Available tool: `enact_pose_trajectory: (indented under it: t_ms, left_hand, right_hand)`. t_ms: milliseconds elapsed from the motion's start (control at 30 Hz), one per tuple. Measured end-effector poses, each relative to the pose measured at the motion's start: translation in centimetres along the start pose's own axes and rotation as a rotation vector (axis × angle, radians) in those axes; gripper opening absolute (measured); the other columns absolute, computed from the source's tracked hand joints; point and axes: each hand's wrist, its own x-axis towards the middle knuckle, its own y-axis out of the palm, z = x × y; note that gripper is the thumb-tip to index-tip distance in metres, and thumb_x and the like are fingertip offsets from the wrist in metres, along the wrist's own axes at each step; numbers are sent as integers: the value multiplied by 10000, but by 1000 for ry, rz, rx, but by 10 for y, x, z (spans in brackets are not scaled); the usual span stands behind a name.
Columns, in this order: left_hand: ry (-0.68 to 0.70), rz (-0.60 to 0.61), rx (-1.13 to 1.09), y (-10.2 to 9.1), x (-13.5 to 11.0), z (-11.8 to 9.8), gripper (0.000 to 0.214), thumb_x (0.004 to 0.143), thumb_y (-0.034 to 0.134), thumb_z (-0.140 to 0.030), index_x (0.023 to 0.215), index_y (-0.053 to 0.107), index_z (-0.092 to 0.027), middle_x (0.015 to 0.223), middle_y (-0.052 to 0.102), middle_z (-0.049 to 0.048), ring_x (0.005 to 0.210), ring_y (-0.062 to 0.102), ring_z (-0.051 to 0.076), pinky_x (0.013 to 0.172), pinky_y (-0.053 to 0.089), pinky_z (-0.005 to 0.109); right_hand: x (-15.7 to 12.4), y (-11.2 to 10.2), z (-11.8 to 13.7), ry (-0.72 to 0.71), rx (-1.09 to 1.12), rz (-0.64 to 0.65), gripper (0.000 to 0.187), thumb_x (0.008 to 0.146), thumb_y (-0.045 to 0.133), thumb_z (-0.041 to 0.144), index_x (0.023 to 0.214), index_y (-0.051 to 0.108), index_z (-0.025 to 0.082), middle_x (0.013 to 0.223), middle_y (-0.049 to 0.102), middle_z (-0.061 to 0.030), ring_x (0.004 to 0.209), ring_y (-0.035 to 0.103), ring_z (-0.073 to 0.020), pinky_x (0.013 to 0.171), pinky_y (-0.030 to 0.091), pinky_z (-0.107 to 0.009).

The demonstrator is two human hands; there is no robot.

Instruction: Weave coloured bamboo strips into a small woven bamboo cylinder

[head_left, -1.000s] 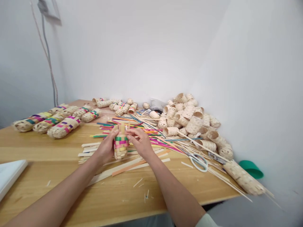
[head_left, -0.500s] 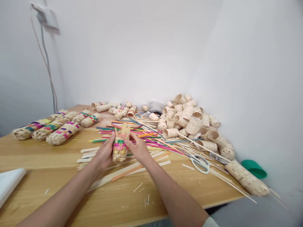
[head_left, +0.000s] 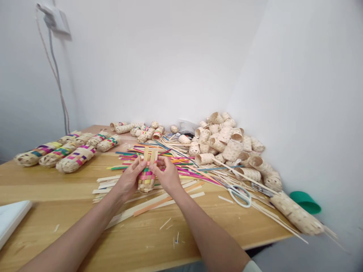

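Table (head_left: 51,189): left hand (head_left: 129,182), right hand (head_left: 169,176) gripping one basket (head_left: 146,180).

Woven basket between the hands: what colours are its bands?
Green, pink and yellow bands on the woven basket, head view.

Over the table (head_left: 85,234), the small basket (head_left: 146,179) is held between the left hand (head_left: 128,181) and right hand (head_left: 168,176), with loose strips (head_left: 170,156) behind it, basket rolls (head_left: 65,153) far left, scissors (head_left: 239,194) right, and a heap of woven tubes (head_left: 227,141) behind those.
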Motion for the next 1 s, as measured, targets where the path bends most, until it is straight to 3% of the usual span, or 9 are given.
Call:
enact_pose_trajectory:
  t_ms: [233,400,500,600,733,833,900,1000]
  left_hand:
    - [99,-37,100,0,3,2,581,648,828,-424,1130,593,-200,1029,733,68,833,707,223,651,571,282]
    - [297,-119,289,-5,5,0,726,595,863,-292,1239,535,-226,1180,682,66,1021,664,243,801,546,284]
    - [383,-228,391,-8,6,2,728,552,862,-190,1223,582,-220,1178,684,66,1157,602,273,887,501,278]
    - [413,-274,462,-8,6,6,790,545,847,-143,1280,571,-230,1305,629,88,1288,511,287,1027,419,323]
    - [389,-153,548,-3,1,11,816,561,854,-206,1323,562,-229,1461,506,115,1368,430,298,1125,320,362]
    - [340,-45,519,0,-1,11,724,661,801,-347,1336,561,-238,1448,515,114,1313,488,307,1026,437,366]
    - [284,-51,454,-1,0,11,745,714,752,-421,1394,501,-248,1418,538,113,1253,540,302,946,491,365]
    - [107,-28,314,-4,3,13,745,733,729,-479,1407,485,-274,1352,599,99,1187,591,296,872,523,361]
  right_hand:
    - [0,-3,2,-84,9,23,384,805,686,460,1122,638,249,1001,731,-25,847,680,-173,780,536,-312]
    - [-1,-8,5,-151,15,-112,413,848,621,460,1175,608,208,1024,704,-66,921,664,-195,795,533,-317]
    - [-2,-5,5,-127,90,6,406,852,610,460,1172,608,209,1014,716,-64,932,675,-203,791,545,-318]
    - [-2,-2,4,-142,140,150,399,820,652,441,1165,618,244,1075,717,-43,975,677,-205,804,550,-312]
    - [5,-9,0,-59,267,115,370,810,640,484,1080,637,232,1065,729,-36,953,688,-203,784,557,-302]
    - [11,-18,-1,70,394,56,443,794,614,587,1031,627,213,1043,730,-48,862,695,-204,675,563,-295]
    - [13,-21,-2,123,465,40,487,768,623,632,1028,616,220,1030,728,-44,809,691,-198,614,553,-284]
    - [13,-16,-3,132,535,60,490,746,646,645,1009,617,233,1003,725,-30,810,684,-194,624,551,-284]
